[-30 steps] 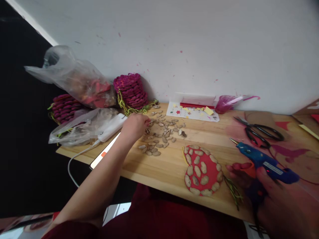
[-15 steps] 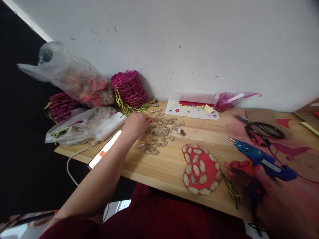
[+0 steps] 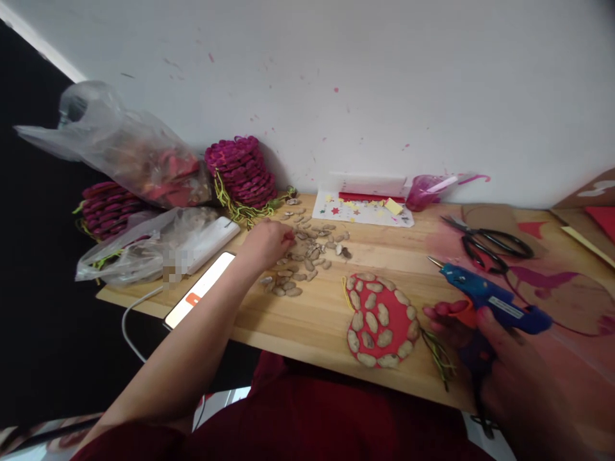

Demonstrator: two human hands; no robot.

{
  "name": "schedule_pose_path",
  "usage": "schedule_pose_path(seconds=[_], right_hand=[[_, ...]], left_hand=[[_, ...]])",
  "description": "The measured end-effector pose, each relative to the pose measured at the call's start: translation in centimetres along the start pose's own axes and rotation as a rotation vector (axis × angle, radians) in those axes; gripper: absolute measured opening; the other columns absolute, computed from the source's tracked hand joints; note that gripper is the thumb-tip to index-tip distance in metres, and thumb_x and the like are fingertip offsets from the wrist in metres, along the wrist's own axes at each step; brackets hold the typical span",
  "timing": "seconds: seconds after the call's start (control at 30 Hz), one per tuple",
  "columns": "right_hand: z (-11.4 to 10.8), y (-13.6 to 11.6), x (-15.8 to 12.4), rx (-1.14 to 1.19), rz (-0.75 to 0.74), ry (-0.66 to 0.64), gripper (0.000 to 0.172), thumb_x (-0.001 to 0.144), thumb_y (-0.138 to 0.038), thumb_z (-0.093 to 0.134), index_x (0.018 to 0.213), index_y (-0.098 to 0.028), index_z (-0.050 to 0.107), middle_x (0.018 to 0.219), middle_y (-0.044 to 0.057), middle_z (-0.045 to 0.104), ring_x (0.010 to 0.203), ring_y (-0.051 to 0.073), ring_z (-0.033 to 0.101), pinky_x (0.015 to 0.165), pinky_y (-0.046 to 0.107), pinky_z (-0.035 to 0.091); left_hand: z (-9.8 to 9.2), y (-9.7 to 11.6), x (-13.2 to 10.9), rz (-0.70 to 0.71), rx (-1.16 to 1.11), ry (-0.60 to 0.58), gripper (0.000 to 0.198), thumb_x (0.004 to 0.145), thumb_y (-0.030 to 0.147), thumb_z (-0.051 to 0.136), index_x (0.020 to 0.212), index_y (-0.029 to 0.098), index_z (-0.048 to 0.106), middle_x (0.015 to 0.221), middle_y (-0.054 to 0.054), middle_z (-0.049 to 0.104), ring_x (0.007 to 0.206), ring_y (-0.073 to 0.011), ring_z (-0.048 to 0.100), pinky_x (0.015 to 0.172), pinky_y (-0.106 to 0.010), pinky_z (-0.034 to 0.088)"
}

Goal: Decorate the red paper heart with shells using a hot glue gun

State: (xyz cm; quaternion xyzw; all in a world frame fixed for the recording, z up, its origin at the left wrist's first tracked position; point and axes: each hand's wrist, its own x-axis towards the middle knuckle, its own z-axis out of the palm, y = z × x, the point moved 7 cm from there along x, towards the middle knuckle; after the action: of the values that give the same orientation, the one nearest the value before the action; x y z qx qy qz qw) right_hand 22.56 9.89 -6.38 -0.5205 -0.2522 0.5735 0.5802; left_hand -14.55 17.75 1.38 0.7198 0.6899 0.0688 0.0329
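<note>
My left hand [image 3: 269,244] is over the left side of a scattered pile of peanuts [image 3: 292,291]. Its fingers are curled together among the shells, and whatever is between them is hidden. In my right hand [image 3: 504,358] is a blue hot glue gun [image 3: 497,301] with an orange trigger, its metal nozzle pointing left above the table. Between the hands lies a red heart-shaped piece [image 3: 394,318] with peanuts around its border and several more inside. Yellow yarn shows at its upper left edge, and green strands [image 3: 438,358] lie beside its right edge.
Black-handled scissors [image 3: 500,243] lie behind the glue gun. A purple cup [image 3: 423,193] and a sheet with paper stars [image 3: 327,214] stand by the wall. Left are purple braided coils [image 3: 240,173], plastic bags [image 3: 139,153], a white power strip [image 3: 214,240] and a phone [image 3: 204,285].
The view has shifted slightly, moving most things a little left in the picture. My left hand has edged right over the peanuts. My right hand still holds the glue gun.
</note>
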Motion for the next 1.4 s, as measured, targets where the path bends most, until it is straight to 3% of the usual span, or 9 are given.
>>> schedule_pose_path(seconds=[0.13, 0.23, 0.33, 0.53, 0.63, 0.77, 0.9, 1.2, 1.4], right_hand=[[0.2, 0.0, -0.1, -0.032, 0.030, 0.034, 0.027, 0.060, -0.046, 0.089, 0.072, -0.024, 0.079, 0.079, 0.009, 0.077, 0.076, 0.030, 0.078, 0.071, 0.035, 0.068], [0.6, -0.4, -0.3, -0.040, 0.010, 0.033, 0.034, 0.055, -0.048, 0.091, 0.071, -0.022, 0.078, 0.077, 0.007, 0.076, 0.071, 0.026, 0.077, 0.069, 0.033, 0.067], [0.9, -0.7, -0.5, -0.046, -0.021, 0.011, 0.037, 0.055, -0.050, 0.091, 0.071, -0.020, 0.077, 0.072, 0.005, 0.074, 0.065, 0.022, 0.075, 0.063, 0.028, 0.066], [1.3, -0.8, -0.6, -0.013, -0.056, -0.060, 0.036, 0.061, -0.049, 0.089, 0.075, -0.019, 0.076, 0.072, 0.003, 0.074, 0.075, 0.023, 0.077, 0.071, 0.030, 0.066], [1.7, -0.7, -0.7, 0.001, -0.046, -0.086, 0.032, 0.065, -0.046, 0.088, 0.076, -0.019, 0.076, 0.074, 0.004, 0.075, 0.075, 0.022, 0.077, 0.073, 0.030, 0.065], [2.1, -0.7, -1.1, -0.009, -0.048, -0.103, 0.032, 0.065, -0.046, 0.088, 0.077, -0.019, 0.075, 0.077, 0.005, 0.076, 0.078, 0.023, 0.077, 0.078, 0.033, 0.065], [2.0, -0.5, -1.5, -0.037, -0.041, -0.122, 0.033, 0.067, -0.046, 0.087, 0.077, -0.018, 0.075, 0.077, 0.005, 0.076, 0.078, 0.021, 0.077, 0.077, 0.029, 0.064], [2.0, 0.4, -3.6, -0.027, 0.100, -0.234, 0.029, 0.074, -0.047, 0.083, 0.081, -0.019, 0.077, 0.087, 0.005, 0.079, 0.082, 0.023, 0.079, 0.075, 0.030, 0.065], [2.5, 1.0, -4.3, 0.004, 0.174, -0.315, 0.030, 0.076, -0.048, 0.081, 0.086, -0.020, 0.077, 0.087, 0.006, 0.079, 0.080, 0.024, 0.079, 0.073, 0.032, 0.065]], left_hand=[[-1.2, 3.5, -3.0, 0.129, -0.239, 0.043, 0.014, 0.083, 0.020, 0.066, 0.091, 0.022, 0.077, 0.091, -0.003, 0.076, 0.088, -0.0210, 0.067, 0.083, -0.031, 0.050], [0.4, 6.9, -5.6, 0.280, -0.286, -0.039, 0.012, 0.087, 0.019, 0.064, 0.087, 0.023, 0.076, 0.090, -0.002, 0.075, 0.090, -0.0208, 0.065, 0.082, -0.032, 0.049], [2.1, 8.9, -7.2, 0.403, -0.244, -0.069, 0.013, 0.090, 0.019, 0.062, 0.087, 0.020, 0.074, 0.086, -0.004, 0.074, 0.088, -0.0224, 0.064, 0.084, -0.035, 0.049], [0.3, 8.5, -7.8, 0.366, -0.283, 0.160, 0.015, 0.096, 0.026, 0.060, 0.097, 0.018, 0.073, 0.097, -0.007, 0.073, 0.091, -0.0226, 0.063, 0.087, -0.038, 0.048], [0.5, 9.9, -8.8, 0.414, -0.254, 0.122, 0.028, 0.092, 0.039, 0.066, 0.109, 0.017, 0.071, 0.098, -0.008, 0.073, 0.097, -0.0265, 0.059, 0.090, -0.041, 0.046], [2.3, 12.3, -10.5, 0.443, -0.165, 0.055, 0.076, 0.081, 0.054, 0.074, 0.142, 0.016, 0.050, 0.113, -0.012, 0.070, 0.107, -0.0325, 0.054, 0.094, -0.048, 0.040], [3.1, 13.3, -10.8, 0.443, -0.135, 0.032, 0.102, 0.072, 0.064, 0.077, 0.151, 0.017, 0.035, 0.117, -0.015, 0.068, 0.108, -0.0344, 0.054, 0.094, -0.049, 0.036], [4.6, 13.6, -9.2, 0.509, -0.206, -0.090, 0.137, 0.057, 0.066, 0.087, 0.160, 0.026, 0.006, 0.140, -0.016, 0.057, 0.126, -0.0389, 0.045, 0.101, -0.051, 0.029], [5.1, 14.2, -8.4, 0.506, -0.233, -0.116, 0.125, 0.067, 0.054, 0.086, 0.160, 0.028, 0.006, 0.143, -0.014, 0.055, 0.132, -0.0381, 0.041, 0.105, -0.052, 0.027]])
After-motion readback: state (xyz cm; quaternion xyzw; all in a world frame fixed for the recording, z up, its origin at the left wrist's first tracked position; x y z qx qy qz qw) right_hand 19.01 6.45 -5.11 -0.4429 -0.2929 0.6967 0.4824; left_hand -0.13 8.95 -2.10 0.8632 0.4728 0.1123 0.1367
